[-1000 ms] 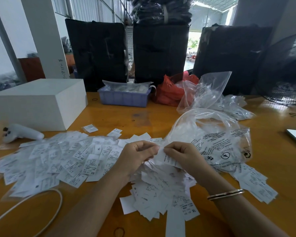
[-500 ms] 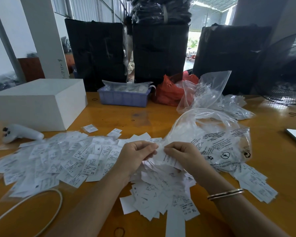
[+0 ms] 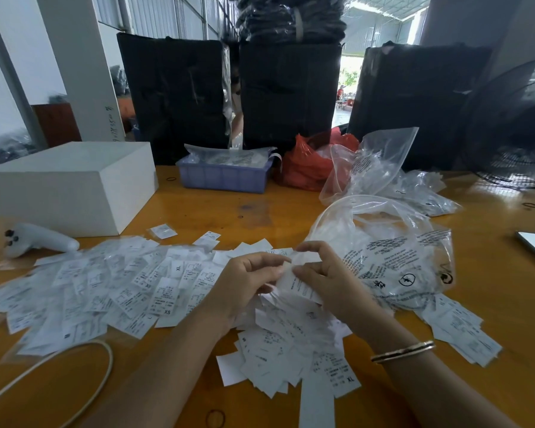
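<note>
Head view shows me both hands meeting over the middle of the counter [image 3: 254, 211], with a single white label [image 3: 297, 284] held between them. My left hand [image 3: 247, 282] has its fingers curled in and pinches the label's left edge between thumb and forefinger. My right hand [image 3: 328, 279] is curled too: thumb and fingers nip the label's right side, and the forefinger arches over the top. The label is lifted just clear of a loose heap of labels [image 3: 284, 344] that lies directly under my wrists. How much of the label is folded I cannot tell, as the fingers cover part of it.

To my left, a wide spread of labels [image 3: 105, 285] fans out flat across the counter, some marked XL and XS. Just beside my right hand sits a clear printed bag [image 3: 396, 264], its mouth gaping upward, touching the heap. A bracelet [image 3: 402, 352] rings my right wrist.

Farther back I see a white box [image 3: 71, 186] on the left, with a white controller [image 3: 37, 240] lying in front of it. A blue tray [image 3: 226, 179] and a red bag [image 3: 309, 163] stand near the rear edge. A pale cable [image 3: 84, 362] loops at lower left.
</note>
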`<state>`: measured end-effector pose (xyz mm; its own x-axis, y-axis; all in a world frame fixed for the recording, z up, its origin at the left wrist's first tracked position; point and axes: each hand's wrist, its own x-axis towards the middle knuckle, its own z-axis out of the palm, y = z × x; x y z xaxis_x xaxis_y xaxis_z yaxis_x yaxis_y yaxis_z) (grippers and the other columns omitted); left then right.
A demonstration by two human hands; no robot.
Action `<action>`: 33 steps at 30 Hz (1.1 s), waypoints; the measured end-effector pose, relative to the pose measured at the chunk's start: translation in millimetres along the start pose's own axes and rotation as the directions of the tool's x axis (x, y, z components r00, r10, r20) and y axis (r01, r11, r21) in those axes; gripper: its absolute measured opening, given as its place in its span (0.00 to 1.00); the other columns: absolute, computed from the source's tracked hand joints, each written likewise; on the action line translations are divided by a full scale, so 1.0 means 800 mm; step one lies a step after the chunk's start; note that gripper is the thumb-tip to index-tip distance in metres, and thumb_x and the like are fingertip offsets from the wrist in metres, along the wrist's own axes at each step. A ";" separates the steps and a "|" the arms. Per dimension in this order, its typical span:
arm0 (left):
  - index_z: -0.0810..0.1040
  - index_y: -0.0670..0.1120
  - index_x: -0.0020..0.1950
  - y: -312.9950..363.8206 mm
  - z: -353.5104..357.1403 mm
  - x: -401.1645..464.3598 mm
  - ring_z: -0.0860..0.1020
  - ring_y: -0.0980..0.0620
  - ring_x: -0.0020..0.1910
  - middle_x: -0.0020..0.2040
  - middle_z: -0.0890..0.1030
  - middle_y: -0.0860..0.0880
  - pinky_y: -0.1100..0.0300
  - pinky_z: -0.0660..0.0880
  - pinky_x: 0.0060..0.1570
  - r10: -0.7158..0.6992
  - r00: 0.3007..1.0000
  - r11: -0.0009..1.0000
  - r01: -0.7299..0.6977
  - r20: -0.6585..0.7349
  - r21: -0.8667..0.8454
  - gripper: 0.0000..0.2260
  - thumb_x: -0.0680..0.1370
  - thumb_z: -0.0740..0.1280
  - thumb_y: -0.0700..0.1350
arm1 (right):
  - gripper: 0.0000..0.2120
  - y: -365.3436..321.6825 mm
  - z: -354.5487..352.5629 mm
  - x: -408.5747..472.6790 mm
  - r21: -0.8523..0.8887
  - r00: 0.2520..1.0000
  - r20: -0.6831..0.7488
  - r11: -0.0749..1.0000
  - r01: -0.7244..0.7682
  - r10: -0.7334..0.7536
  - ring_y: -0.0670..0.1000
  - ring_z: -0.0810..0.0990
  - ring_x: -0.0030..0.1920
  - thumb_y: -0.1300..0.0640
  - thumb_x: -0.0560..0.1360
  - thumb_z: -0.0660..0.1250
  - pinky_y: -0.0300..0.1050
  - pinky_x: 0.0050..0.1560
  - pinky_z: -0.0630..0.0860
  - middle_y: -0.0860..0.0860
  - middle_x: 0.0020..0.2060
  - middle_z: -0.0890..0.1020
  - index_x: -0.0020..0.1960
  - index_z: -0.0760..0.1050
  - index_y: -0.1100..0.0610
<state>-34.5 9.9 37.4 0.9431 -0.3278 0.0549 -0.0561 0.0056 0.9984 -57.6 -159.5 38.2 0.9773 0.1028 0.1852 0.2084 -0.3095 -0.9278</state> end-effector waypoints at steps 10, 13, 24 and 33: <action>0.81 0.47 0.51 0.000 -0.003 0.004 0.84 0.49 0.42 0.43 0.85 0.48 0.64 0.78 0.37 0.015 0.992 0.993 -0.030 -0.124 -0.115 0.11 0.72 0.72 0.36 | 0.10 0.006 -0.020 0.002 0.412 0.993 -0.115 0.911 0.032 0.017 0.49 0.79 0.35 0.70 0.76 0.61 0.40 0.36 0.78 0.54 0.36 0.78 0.52 0.75 0.59; 0.80 0.50 0.52 0.000 0.001 0.001 0.84 0.52 0.42 0.41 0.85 0.50 0.67 0.76 0.36 0.026 0.998 0.999 -0.024 -0.054 0.036 0.12 0.72 0.73 0.38 | 0.10 0.004 -0.017 0.003 0.263 0.987 -0.162 0.964 0.042 0.001 0.48 0.80 0.34 0.70 0.75 0.63 0.40 0.37 0.79 0.55 0.39 0.81 0.45 0.79 0.58; 0.82 0.54 0.48 -0.003 -0.001 0.003 0.84 0.51 0.43 0.43 0.86 0.50 0.60 0.79 0.42 0.038 0.997 0.997 -0.032 -0.070 0.072 0.10 0.71 0.74 0.40 | 0.08 0.007 -0.006 0.005 0.261 0.976 -0.219 0.965 0.041 0.018 0.48 0.83 0.35 0.67 0.72 0.69 0.34 0.38 0.77 0.51 0.33 0.84 0.49 0.79 0.58; 0.83 0.56 0.46 -0.003 -0.006 0.002 0.84 0.54 0.43 0.42 0.86 0.51 0.62 0.78 0.45 0.071 0.994 0.986 -0.057 -0.084 0.157 0.09 0.71 0.75 0.44 | 0.11 0.005 0.006 0.003 0.274 0.982 -0.181 0.962 -0.011 0.062 0.43 0.81 0.35 0.67 0.72 0.69 0.32 0.39 0.76 0.47 0.34 0.84 0.45 0.82 0.52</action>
<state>-31.0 14.1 35.2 0.9610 -0.2459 0.1264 -0.1605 -0.1241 0.9792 -54.3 -156.3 33.6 0.9791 -0.0890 0.1827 0.1797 -0.0399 -0.9829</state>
